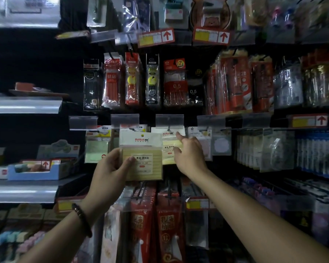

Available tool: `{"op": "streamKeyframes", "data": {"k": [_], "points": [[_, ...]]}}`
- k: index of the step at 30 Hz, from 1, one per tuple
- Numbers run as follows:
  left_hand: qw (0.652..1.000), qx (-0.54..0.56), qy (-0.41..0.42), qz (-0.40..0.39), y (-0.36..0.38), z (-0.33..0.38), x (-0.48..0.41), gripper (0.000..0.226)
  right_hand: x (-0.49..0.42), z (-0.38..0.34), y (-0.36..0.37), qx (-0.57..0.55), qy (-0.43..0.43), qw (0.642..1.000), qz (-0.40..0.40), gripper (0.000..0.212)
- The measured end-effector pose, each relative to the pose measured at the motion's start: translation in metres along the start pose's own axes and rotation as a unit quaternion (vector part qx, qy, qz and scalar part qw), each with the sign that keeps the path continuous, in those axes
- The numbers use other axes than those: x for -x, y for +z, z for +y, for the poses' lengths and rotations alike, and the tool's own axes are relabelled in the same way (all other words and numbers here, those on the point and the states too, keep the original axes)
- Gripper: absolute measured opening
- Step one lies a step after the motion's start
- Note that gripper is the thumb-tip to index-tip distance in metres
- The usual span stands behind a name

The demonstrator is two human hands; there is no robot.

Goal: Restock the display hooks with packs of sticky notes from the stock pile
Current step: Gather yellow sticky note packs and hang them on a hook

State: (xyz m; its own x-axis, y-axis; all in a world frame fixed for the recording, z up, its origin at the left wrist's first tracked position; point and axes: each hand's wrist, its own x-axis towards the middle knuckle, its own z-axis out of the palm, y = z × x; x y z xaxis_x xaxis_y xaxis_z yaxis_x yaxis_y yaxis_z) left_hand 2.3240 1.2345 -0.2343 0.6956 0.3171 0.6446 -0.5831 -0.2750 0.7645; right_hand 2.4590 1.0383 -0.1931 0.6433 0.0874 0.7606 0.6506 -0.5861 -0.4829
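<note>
Our left hand (112,168) grips a sticky-note pack (142,158) by its left edge, header upward. Our right hand (190,154), index finger straight, rests on the hung pack (169,149). The hook (168,128) lies up and right of the held pack, nearer the right hand.

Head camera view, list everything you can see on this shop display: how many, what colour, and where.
held sticky note pack: one, yellow with white header, in front of the middle hook row
hung sticky note pack: one at front, pale yellow, on the hook just right of it
green note pack: one, pale green, hook to the left
pen packs: several, red and black, upper hook row
price tags: several, red and yellow, on the rails
red packs: several, lower hook row
blue box: one, left shelf
bracelet: one, dark beads, left wrist
left hand: grips the held pack
right hand: fingers touch the hung pack
</note>
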Motion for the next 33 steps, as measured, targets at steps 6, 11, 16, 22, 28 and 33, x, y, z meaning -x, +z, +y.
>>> {"op": "streamKeyframes", "data": {"k": [6,11,16,22,28,33], "points": [[0.999,0.025,-0.023,-0.006,0.012,-0.005,-0.003,0.019,-0.005,-0.008,-0.012,0.203,-0.012,0.979,-0.034,0.062],[0.998,0.052,-0.024,-0.014,0.026,-0.013,-0.006,0.019,0.016,-0.003,-0.026,0.007,0.008,0.997,0.071,0.042],[0.996,0.090,-0.018,-0.001,0.045,-0.017,-0.009,0.019,0.052,0.007,-0.017,-0.284,-0.049,0.957,0.041,0.054],[0.997,0.063,0.047,0.005,0.068,-0.014,-0.011,0.037,0.043,0.013,-0.005,-0.332,-0.037,0.941,0.056,0.053],[0.985,-0.023,0.162,0.061,0.072,-0.017,-0.024,0.059,0.032,0.010,-0.001,-0.309,-0.069,0.941,0.119,0.044],[0.973,-0.105,0.192,0.076,0.072,-0.024,-0.043,0.050,0.018,0.009,0.002,-0.255,-0.093,0.951,0.151,0.043]]}}
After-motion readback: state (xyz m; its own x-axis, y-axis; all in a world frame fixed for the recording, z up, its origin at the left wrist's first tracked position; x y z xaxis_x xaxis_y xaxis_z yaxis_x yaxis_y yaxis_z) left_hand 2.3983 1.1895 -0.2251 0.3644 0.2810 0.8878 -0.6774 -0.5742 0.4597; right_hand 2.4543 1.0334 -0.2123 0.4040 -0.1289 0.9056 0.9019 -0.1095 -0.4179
